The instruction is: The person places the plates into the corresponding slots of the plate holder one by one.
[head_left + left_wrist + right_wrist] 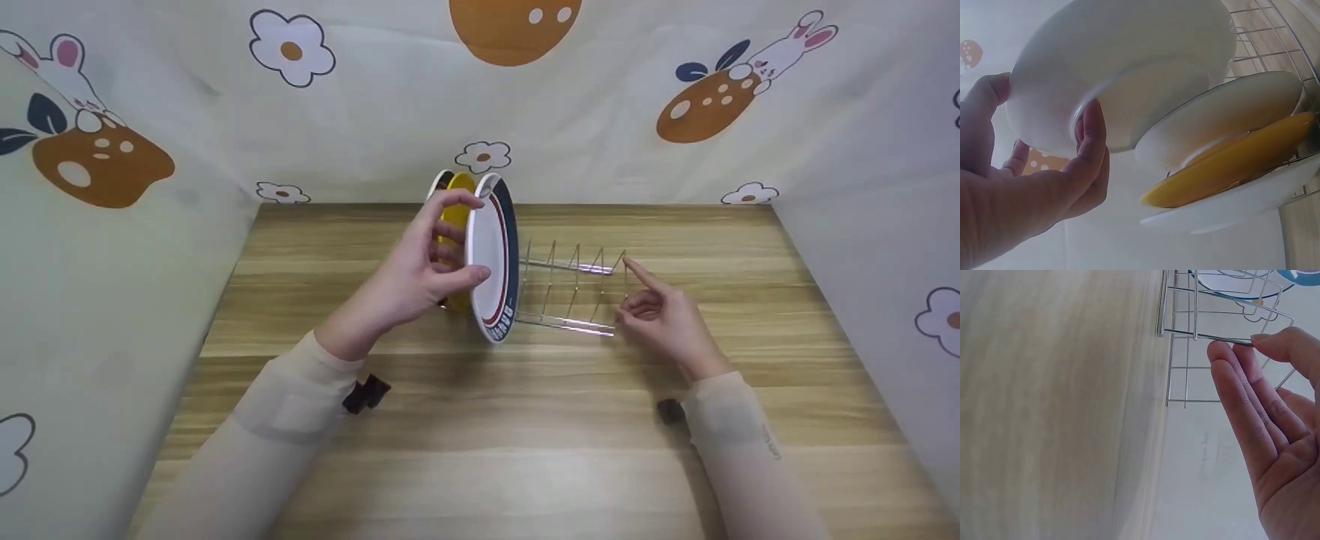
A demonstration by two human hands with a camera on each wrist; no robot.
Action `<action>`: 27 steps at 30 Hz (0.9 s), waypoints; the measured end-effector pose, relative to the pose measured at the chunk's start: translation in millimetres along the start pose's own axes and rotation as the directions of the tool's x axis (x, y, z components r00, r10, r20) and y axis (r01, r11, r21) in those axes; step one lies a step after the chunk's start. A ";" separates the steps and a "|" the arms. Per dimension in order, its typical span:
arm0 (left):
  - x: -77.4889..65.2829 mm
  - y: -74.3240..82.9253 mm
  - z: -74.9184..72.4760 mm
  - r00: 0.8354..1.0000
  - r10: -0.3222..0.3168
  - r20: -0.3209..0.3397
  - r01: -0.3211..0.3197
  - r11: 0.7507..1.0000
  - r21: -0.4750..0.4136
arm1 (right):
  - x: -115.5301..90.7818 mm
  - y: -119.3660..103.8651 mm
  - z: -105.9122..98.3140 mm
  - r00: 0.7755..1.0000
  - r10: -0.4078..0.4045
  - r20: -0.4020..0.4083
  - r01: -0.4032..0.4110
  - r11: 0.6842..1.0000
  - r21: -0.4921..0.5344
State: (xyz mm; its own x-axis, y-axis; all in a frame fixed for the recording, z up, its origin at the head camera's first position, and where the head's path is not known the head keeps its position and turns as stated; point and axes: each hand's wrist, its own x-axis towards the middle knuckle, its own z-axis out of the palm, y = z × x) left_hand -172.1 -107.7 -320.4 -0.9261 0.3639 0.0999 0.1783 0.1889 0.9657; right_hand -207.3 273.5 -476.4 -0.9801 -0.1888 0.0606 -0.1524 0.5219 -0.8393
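My left hand [409, 274] grips a white plate [489, 251] with a dark blue band and a red ring, thumb on its face and fingers behind. In the left wrist view, fingertips lie at the foot ring on the underside of this plate [1129, 50]. Beside it, a yellow plate [1230, 163] stands between two white plates, one nearer the held plate [1202, 121] and one beyond [1235, 197]. They stand on edge in a wire dish rack [570, 326]. My right hand [667, 319] pinches an end wire of the rack between thumb and fingers.
The rack's right-hand slots hold no plates in the head view. It stands on a wood-grain tabletop [525, 435], close to a patterned cloth backdrop [390, 120]. Cloth walls also rise at left and right. Small black devices [366, 394] sit by both wrists.
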 end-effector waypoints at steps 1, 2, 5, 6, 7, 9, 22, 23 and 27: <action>1.5 -0.6 0.4 1.000 -0.003 -0.002 0.003 1.000 0.013 | 0.1 -0.2 0.3 1.000 -0.003 -0.003 0.003 1.000 -0.003; 3.0 -1.3 1.1 1.000 -0.007 -0.002 0.008 1.000 0.022 | 0.2 -0.4 0.6 1.000 -0.006 -0.006 0.006 1.000 -0.003; 7.3 -4.1 3.6 1.000 -0.027 0.002 0.027 0.998 0.048 | 0.5 -0.6 1.0 1.000 -0.021 -0.008 0.021 1.000 -0.010; 8.7 -5.1 4.8 0.999 -0.034 0.002 0.034 0.998 0.055 | 0.6 -0.7 1.1 1.000 -0.019 -0.009 0.019 1.000 -0.006; 10.0 -6.1 6.1 0.999 -0.044 0.004 0.043 0.997 0.057 | 0.7 -0.6 1.1 1.000 -0.019 -0.006 0.019 1.000 -0.005; 12.3 -7.7 9.3 0.998 -0.064 0.009 0.063 0.995 0.073 | 0.7 -0.2 0.9 1.000 -0.014 0.000 0.014 1.000 -0.001; 31.6 2.5 32.5 0.988 -0.149 0.031 0.133 0.944 0.304 | -0.2 1.2 -0.5 1.000 0.020 0.008 -0.020 1.000 0.011; 33.2 3.8 33.8 0.987 -0.159 0.030 0.141 0.937 0.320 | -0.3 1.2 -0.6 1.000 0.024 0.009 -0.024 1.000 0.014; 39.5 7.4 39.1 0.984 -0.180 0.014 0.160 0.907 0.388 | -0.7 0.6 -1.5 0.999 0.037 0.007 -0.037 0.999 0.014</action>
State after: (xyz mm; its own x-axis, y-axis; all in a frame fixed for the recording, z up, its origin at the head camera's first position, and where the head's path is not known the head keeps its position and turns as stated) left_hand -194.4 -56.2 -318.7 -0.9383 0.3368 -0.0789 0.1424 0.5839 0.7993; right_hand -206.9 275.2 -476.1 -0.9842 -0.1751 0.0258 -0.1142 0.5170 -0.8483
